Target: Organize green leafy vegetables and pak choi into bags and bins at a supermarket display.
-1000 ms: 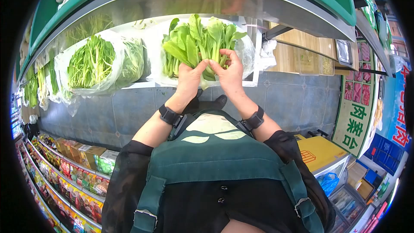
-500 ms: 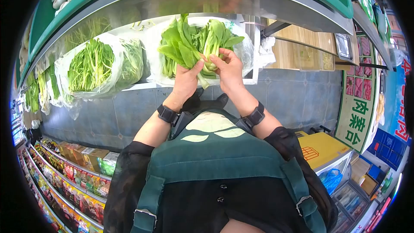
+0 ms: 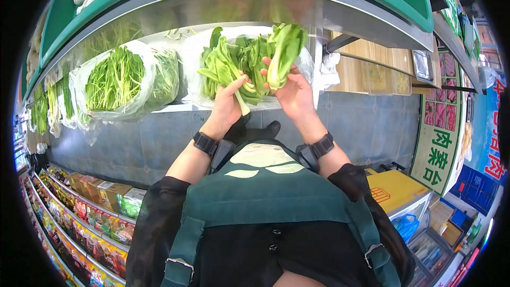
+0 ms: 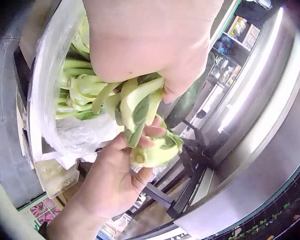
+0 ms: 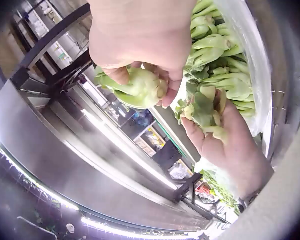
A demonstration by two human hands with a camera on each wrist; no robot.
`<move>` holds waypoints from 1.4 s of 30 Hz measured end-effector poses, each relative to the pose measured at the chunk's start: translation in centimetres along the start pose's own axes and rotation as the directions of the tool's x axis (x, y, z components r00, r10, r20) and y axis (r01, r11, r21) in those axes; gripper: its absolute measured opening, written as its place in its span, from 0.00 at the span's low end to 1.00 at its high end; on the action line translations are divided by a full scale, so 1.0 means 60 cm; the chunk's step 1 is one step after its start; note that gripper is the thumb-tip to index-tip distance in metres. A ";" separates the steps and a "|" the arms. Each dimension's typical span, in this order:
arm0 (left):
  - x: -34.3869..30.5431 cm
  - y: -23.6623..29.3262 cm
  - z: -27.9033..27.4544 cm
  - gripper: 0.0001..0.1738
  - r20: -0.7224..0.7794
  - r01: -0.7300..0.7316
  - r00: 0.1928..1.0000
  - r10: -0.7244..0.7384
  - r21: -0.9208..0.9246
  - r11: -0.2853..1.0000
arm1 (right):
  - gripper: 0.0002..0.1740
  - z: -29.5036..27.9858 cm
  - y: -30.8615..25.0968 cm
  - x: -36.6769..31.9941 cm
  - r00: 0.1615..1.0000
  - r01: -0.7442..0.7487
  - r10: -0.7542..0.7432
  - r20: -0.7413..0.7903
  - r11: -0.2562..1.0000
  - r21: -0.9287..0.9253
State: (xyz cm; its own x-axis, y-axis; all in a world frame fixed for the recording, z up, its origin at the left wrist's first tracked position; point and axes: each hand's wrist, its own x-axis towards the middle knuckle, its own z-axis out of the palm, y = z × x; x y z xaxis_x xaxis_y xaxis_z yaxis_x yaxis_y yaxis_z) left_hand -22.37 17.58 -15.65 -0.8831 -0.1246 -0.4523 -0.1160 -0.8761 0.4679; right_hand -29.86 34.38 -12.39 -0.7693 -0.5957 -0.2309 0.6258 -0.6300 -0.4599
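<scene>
My right hand (image 3: 296,94) holds a head of bok choy (image 3: 286,56) by its pale base, the leaves pointing away from me. In the right wrist view the fingers curl round this bok choy (image 5: 140,89). My left hand (image 3: 227,107) pinches some loose bok choy leaves (image 3: 224,64) by their stalks, and one pale stalk end sticks out past the thumb. These leaves (image 4: 140,107) hang below the hand in the left wrist view. Behind both hands, more bok choy (image 3: 251,58) lies heaped in a clear plastic bag (image 3: 194,56).
Left of the bok choy, thin leafy greens (image 3: 116,82) lie in another plastic bag (image 3: 151,66). A metal shelf edge (image 3: 249,0) with a green rim overhangs the vegetables. Wooden shelving (image 3: 350,69) stands at the right. Packaged goods (image 3: 87,207) line shelves behind on the left.
The hands have moved apart. My right hand has raised the bok choy head to the right and tilted it, while my left has drawn the loose leaves slightly left and towards me.
</scene>
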 end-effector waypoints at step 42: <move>0.009 -0.023 0.020 0.09 0.222 -0.106 0.970 0.096 0.034 0.994 | 0.25 -0.051 0.007 0.008 0.993 0.056 -0.070 -0.092 0.987 -0.149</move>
State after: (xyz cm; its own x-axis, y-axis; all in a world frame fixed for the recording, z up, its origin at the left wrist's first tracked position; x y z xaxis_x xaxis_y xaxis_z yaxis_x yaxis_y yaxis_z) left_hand -23.22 19.28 -15.64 -0.9690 -0.1018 -0.2252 -0.0370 -0.8413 0.5393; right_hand -30.38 35.38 -15.33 -0.8198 -0.5016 -0.2761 0.5557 -0.5808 -0.5948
